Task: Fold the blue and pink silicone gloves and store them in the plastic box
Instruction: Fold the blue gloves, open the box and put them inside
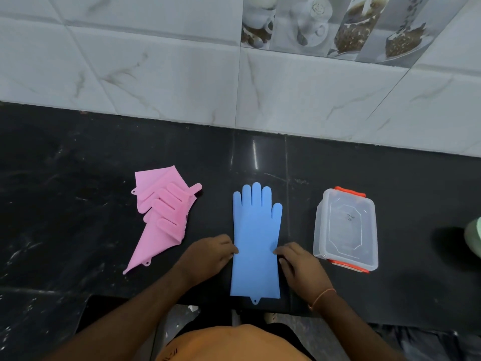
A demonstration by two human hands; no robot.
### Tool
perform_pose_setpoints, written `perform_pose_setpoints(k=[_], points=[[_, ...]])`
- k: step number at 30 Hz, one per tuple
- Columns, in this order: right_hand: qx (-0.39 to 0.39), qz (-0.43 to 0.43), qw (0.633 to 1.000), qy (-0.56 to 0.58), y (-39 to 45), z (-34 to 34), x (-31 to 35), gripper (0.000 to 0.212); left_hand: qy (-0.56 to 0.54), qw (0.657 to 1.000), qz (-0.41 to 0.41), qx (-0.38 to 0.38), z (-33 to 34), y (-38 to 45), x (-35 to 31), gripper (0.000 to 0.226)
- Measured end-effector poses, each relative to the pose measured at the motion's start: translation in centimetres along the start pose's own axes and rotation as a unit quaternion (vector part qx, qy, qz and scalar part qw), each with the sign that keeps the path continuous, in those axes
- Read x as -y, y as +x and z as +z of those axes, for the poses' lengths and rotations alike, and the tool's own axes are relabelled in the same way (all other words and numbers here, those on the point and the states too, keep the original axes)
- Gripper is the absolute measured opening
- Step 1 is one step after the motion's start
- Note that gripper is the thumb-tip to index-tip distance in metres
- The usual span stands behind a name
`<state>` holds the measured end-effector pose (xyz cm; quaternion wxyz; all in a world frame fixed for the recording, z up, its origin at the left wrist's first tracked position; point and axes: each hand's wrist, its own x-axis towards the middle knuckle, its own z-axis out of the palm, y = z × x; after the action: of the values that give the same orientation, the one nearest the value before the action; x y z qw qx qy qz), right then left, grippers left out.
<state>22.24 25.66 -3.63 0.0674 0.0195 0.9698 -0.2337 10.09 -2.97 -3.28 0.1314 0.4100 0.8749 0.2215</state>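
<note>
A blue silicone glove [256,238] lies flat on the black counter, fingers pointing away from me, cuff at the near edge. My left hand [208,255] touches its left edge at mid-length with curled fingertips. My right hand [296,265] touches its right edge opposite. Whether either hand pinches the edge I cannot tell. The pink gloves [162,217] lie overlapped in a crooked pile to the left, untouched. A clear plastic box [346,229] with orange clips stands to the right with its lid on.
The black stone counter [78,178] ends at a tiled wall [182,74] behind. A pale green object [473,237] pokes in at the right edge. The counter's near edge runs just below the blue glove's cuff.
</note>
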Motion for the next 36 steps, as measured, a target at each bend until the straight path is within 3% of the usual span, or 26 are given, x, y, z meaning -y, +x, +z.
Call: perform_pose_setpoints(k=[2,4,9,11,14,18,21,27,32,36], points=[[0.029,-0.071,0.995,-0.064,0.0,-0.4,-0.7,0.032,0.085,0.993,0.061,0.059,0.3,0.6,0.2,0.029],[0.029,-0.115,0.988,-0.097,0.2,-0.8,-0.9,0.034,0.134,0.982,0.072,0.108,1.1,1.3,0.6,0.033],[0.009,-0.168,0.979,-0.115,0.7,-1.1,-1.4,0.039,0.143,0.977,0.123,0.095,1.3,2.0,2.8,0.038],[0.002,-0.175,0.978,-0.112,0.8,-1.1,-1.5,0.037,0.117,0.983,0.080,0.115,0.9,2.0,3.0,0.036],[-0.008,-0.182,0.977,-0.111,0.8,-0.7,-1.9,0.033,0.171,0.971,0.164,0.044,1.3,1.4,3.5,0.032],[-0.018,-0.184,0.978,-0.102,0.7,0.0,-2.7,0.027,0.129,0.977,0.165,0.029,1.3,1.4,3.4,0.023],[-0.027,-0.173,0.980,-0.096,0.7,0.7,-3.1,0.029,0.147,0.965,0.216,-0.016,1.8,1.3,3.7,0.015],[-0.068,-0.160,0.981,-0.087,0.4,2.1,-3.4,0.024,0.175,0.960,0.208,-0.070,1.7,1.3,3.5,0.012],[-0.082,-0.146,0.982,-0.085,0.2,2.6,-3.2,0.019,0.179,0.961,0.201,-0.061,1.9,1.3,3.3,0.015],[-0.082,-0.179,0.977,-0.084,0.6,2.3,-3.2,0.015,0.171,0.961,0.192,-0.097,2.8,1.3,3.4,0.013]])
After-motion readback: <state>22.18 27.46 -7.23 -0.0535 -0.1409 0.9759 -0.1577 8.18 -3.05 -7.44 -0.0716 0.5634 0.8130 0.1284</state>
